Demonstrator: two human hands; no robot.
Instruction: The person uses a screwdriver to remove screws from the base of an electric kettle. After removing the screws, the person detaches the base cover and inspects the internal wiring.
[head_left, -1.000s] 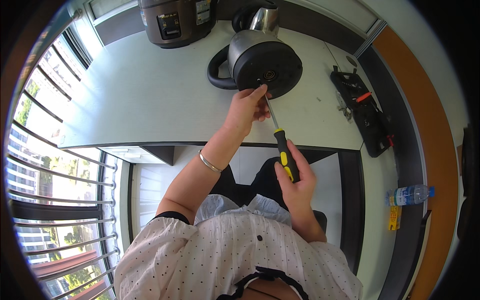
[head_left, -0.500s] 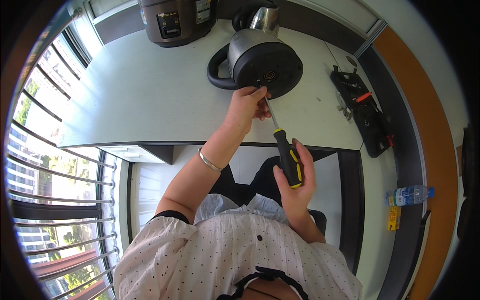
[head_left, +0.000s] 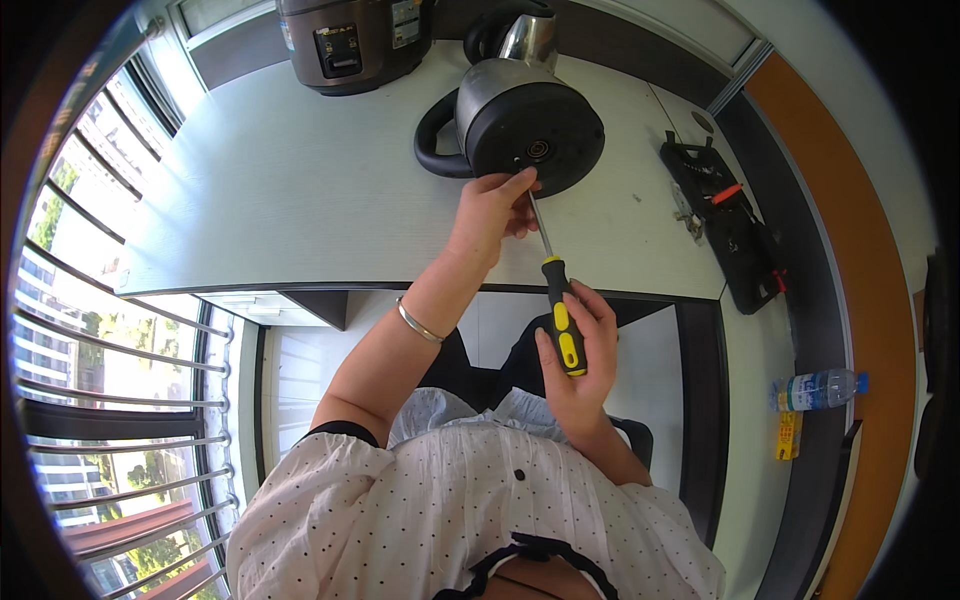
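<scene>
Black-yellow screwdriver (head_left: 563,318) — one; hands (head_left: 585,378) at it — two.

**Your left hand (head_left: 495,205) pinches far out; your right hand (head_left: 580,370) grips nearer your body**

Your left forearm (head_left: 385,350) reaches forward and slants inward to the right, the elbow bent out to your left. At the end of it, your left thumb (head_left: 520,180) stretches forward and meets the index finger in a pinch, while the other fingers (head_left: 520,226) curl loosely underneath.

Your right forearm (head_left: 615,458) is tucked closer to your torso, angled forward and to the left. That palm is turned inward, with your right thumb (head_left: 550,365) along the left side and the bent fingers wrapping over from the right. Your hands stay apart, the left one farther forward.
</scene>
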